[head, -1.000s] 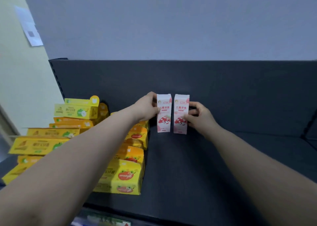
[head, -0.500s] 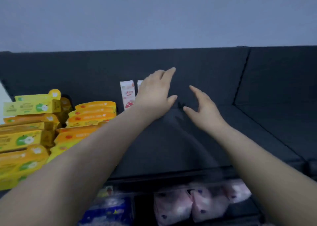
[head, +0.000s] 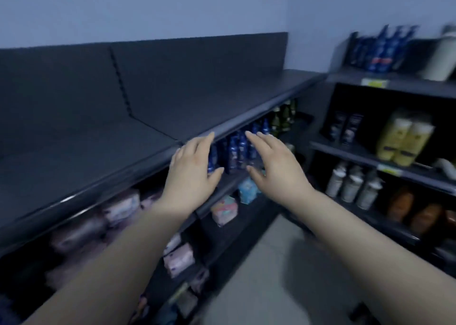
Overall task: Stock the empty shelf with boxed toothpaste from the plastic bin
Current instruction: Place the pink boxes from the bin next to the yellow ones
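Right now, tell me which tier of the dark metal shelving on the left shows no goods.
The top dark metal tier: its deck shows bare. The tier below carries blue bottles; lower ones hold pastel soft packs.

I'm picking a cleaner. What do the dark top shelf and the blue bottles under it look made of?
Top shelf: likely painted sheet metal, matte dark grey; the slotted back strip and thin shiny front lip suggest it. Blue bottles: probably glossy plastic, but blur leaves that open.

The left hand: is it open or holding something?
Open. The left hand has straight fingers and holds nothing; it is in front of the edge of the top shelf, with blue bottles behind it.
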`<action>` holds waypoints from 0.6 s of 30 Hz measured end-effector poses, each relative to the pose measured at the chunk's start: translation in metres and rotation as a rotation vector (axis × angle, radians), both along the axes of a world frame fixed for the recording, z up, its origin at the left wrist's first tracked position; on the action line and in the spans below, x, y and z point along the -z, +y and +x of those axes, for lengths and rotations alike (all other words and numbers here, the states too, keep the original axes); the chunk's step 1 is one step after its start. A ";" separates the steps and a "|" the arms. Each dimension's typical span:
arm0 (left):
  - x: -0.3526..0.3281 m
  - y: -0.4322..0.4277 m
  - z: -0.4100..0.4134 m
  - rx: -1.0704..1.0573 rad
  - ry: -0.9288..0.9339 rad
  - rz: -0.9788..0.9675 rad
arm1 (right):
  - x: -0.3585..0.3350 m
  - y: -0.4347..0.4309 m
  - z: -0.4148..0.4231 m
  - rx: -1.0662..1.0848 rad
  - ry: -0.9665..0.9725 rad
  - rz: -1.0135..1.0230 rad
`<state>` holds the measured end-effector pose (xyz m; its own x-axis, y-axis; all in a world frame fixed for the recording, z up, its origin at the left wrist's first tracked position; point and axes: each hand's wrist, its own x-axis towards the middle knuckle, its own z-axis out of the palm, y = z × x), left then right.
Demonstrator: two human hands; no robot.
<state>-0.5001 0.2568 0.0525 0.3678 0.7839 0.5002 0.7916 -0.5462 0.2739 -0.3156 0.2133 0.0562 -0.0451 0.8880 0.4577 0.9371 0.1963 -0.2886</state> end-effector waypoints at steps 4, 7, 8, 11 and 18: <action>0.011 -0.035 0.091 0.154 -0.019 -0.046 | 0.013 -0.072 0.079 0.176 -0.011 -0.036; 0.020 -0.061 0.154 0.283 -0.049 -0.104 | 0.024 -0.124 0.130 0.304 0.028 -0.046; 0.024 -0.069 0.174 0.330 -0.053 -0.126 | 0.029 -0.141 0.147 0.351 0.046 -0.049; 0.037 -0.090 0.232 0.471 -0.024 -0.185 | 0.046 -0.187 0.193 0.516 0.088 -0.062; 0.057 -0.124 0.357 0.805 0.053 -0.285 | 0.080 -0.273 0.275 0.903 0.208 -0.106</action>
